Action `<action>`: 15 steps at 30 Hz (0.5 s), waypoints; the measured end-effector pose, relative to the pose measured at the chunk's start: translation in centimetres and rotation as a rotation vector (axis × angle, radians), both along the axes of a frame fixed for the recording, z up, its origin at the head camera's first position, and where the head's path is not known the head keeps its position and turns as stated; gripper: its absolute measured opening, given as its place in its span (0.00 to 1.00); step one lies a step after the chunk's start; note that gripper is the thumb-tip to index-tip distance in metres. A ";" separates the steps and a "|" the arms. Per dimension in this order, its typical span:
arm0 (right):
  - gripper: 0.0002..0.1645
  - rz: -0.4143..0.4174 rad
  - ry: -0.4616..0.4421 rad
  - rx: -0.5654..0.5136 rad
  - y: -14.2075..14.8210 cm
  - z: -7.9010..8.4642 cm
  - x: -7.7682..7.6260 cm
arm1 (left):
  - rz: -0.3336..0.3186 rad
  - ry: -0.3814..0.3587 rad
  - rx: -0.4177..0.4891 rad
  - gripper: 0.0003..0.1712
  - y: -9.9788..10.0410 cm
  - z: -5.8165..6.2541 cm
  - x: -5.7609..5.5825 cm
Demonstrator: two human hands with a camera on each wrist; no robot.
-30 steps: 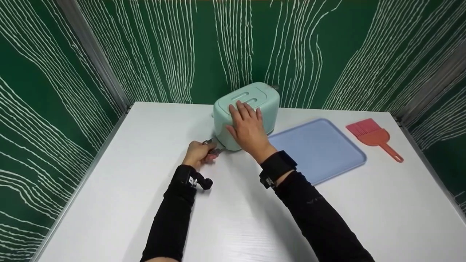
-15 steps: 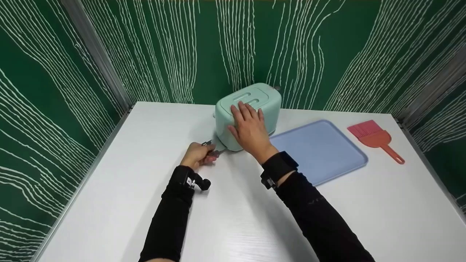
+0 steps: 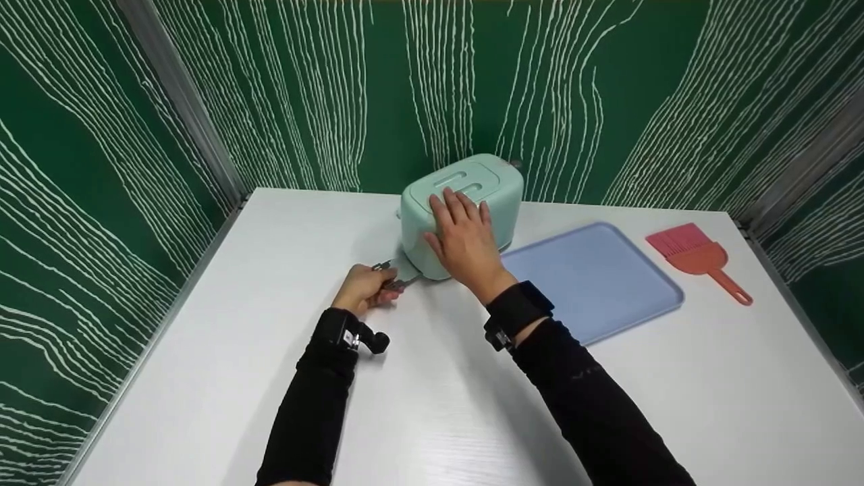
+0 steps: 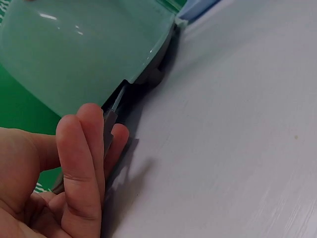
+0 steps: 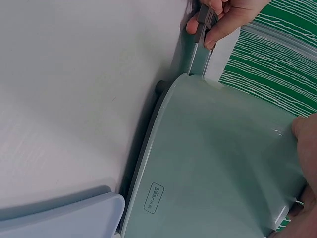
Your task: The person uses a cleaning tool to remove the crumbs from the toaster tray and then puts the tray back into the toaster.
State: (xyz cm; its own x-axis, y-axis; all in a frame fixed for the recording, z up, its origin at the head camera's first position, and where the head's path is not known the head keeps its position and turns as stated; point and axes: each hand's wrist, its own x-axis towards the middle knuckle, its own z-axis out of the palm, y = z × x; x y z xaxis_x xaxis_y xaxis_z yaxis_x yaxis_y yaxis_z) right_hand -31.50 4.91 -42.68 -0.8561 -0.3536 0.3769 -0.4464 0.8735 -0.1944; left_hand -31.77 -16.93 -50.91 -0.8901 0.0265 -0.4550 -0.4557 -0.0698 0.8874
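Observation:
A mint-green toaster (image 3: 432, 246) with a lid on top stands near the back of the white table. My left hand (image 3: 365, 287) is at its lower left end and pinches the grey edge of a thin crumb tray (image 5: 199, 57). That tray sticks part way out of the toaster's base; its inner part is hidden inside. In the left wrist view the fingers (image 4: 79, 168) cover much of the grey edge. My right hand (image 3: 467, 250) rests on the toaster's top and near side with fingers stretched out.
A blue flat tray (image 3: 601, 287) lies right of the toaster, close against its base. Farther right is a red-orange dustpan with a pink brush (image 3: 695, 253). Green walls with white lines (image 3: 270, 101) stand behind and on both sides of the table (image 3: 418, 405).
The view has shifted slightly, so everything sits a little farther right. My left hand has drawn back very slightly from the toaster. The right hand stays on it.

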 end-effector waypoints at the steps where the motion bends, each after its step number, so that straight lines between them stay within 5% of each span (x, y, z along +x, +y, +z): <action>1: 0.38 0.000 0.002 -0.002 0.0 0.0 0.0 | 0.000 -0.001 0.001 0.10 -0.1 0.0 0.0; 15: 0.37 0.020 0.029 -0.013 0.1 -0.1 0.2 | 0.012 -0.012 -0.038 0.12 -1.0 -0.1 0.4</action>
